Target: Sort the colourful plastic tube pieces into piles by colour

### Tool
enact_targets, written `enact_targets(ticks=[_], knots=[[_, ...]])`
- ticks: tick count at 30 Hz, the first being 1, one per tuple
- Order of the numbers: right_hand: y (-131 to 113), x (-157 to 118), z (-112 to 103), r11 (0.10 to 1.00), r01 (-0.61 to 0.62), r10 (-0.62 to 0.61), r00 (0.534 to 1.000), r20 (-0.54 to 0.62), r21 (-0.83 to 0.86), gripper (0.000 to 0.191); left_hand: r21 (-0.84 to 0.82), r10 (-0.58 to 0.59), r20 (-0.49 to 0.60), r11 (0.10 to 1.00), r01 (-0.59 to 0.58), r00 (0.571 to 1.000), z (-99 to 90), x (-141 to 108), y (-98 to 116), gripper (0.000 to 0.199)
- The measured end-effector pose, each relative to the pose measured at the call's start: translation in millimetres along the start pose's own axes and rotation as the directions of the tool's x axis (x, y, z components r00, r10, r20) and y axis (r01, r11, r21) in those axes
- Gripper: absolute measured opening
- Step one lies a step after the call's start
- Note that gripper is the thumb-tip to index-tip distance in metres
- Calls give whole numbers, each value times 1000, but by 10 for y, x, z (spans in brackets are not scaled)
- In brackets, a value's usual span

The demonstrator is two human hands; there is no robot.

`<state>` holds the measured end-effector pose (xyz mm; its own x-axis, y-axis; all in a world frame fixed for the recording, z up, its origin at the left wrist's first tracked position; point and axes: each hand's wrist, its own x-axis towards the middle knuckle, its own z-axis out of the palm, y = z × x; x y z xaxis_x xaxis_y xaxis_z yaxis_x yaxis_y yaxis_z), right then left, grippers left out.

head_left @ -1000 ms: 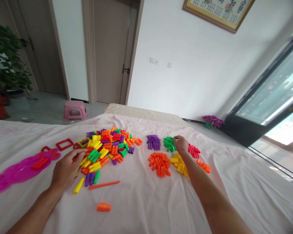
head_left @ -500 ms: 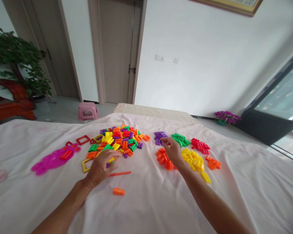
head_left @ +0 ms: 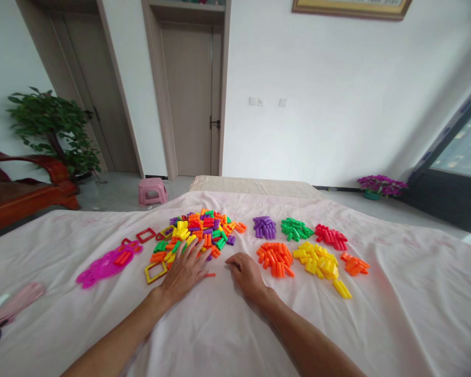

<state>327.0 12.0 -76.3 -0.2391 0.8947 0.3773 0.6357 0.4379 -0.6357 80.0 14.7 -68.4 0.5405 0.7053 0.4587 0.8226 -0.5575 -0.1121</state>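
My left hand (head_left: 186, 267) lies over the front of a mixed pile of small plastic building pieces (head_left: 204, 226), its fingers spread. It partly covers the pile and a thin orange-red stick (head_left: 210, 275). To the right, my right hand (head_left: 246, 275) rests low above the cloth with its fingers curled in; whether it holds anything is hidden. Beyond and beside it are sorted heaps: purple pieces (head_left: 264, 227), green pieces (head_left: 295, 229), red pieces (head_left: 331, 237), orange pieces (head_left: 275, 257), yellow pieces (head_left: 317, 259) and a smaller orange heap (head_left: 354, 264).
Left of the pile lie a magenta animal-shaped plate (head_left: 105, 268), a red square frame (head_left: 145, 234) and a yellow square frame (head_left: 156, 272). A pink cloth item (head_left: 21, 303) is at the left edge. A pale tablecloth (head_left: 408, 314) covers the table. A pink stool (head_left: 152, 191) stands behind.
My right hand has come back left from the purple heap. My left hand has moved right and spread its fingers over the pile. The loose orange piece near the front no longer shows.
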Motion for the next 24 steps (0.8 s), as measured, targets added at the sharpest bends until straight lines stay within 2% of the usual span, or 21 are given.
enact_targets(ticks=[4, 7, 9, 11, 14, 18, 21, 24], knots=[[-6, -26, -16, 1000, -10, 10, 1000, -1, -7, 30, -34, -80, -47, 996, 78, 996, 46, 278, -87, 49], [-22, -34, -43, 1000, -16, 17, 1000, -25, 11, 32, -37, -272, -85, 962, 269, 959, 93, 496, -183, 51], [-20, -32, -56, 999, -24, 27, 998, -59, 42, 33, -43, -420, -29, 907, 419, 907, 124, 627, -267, 54], [-5, -24, -59, 996, -39, 45, 996, -80, 75, 33, -56, -496, 84, 864, 501, 864, 147, 718, -330, 57], [35, -12, -41, 991, -63, 74, 993, -91, 119, 34, -58, -473, 177, 870, 489, 863, 151, 741, -327, 58], [82, -6, 0, 987, -65, 82, 991, -108, 150, 34, -29, -389, 156, 917, 398, 908, 96, 594, -196, 52], [84, -4, 10, 988, -60, 76, 991, -111, 144, 35, -51, -334, 193, 936, 349, 923, 24, 452, -92, 50], [71, -1, 4, 989, -61, 76, 990, -115, 133, 34, -104, -249, 219, 955, 277, 943, -77, 341, 18, 56]])
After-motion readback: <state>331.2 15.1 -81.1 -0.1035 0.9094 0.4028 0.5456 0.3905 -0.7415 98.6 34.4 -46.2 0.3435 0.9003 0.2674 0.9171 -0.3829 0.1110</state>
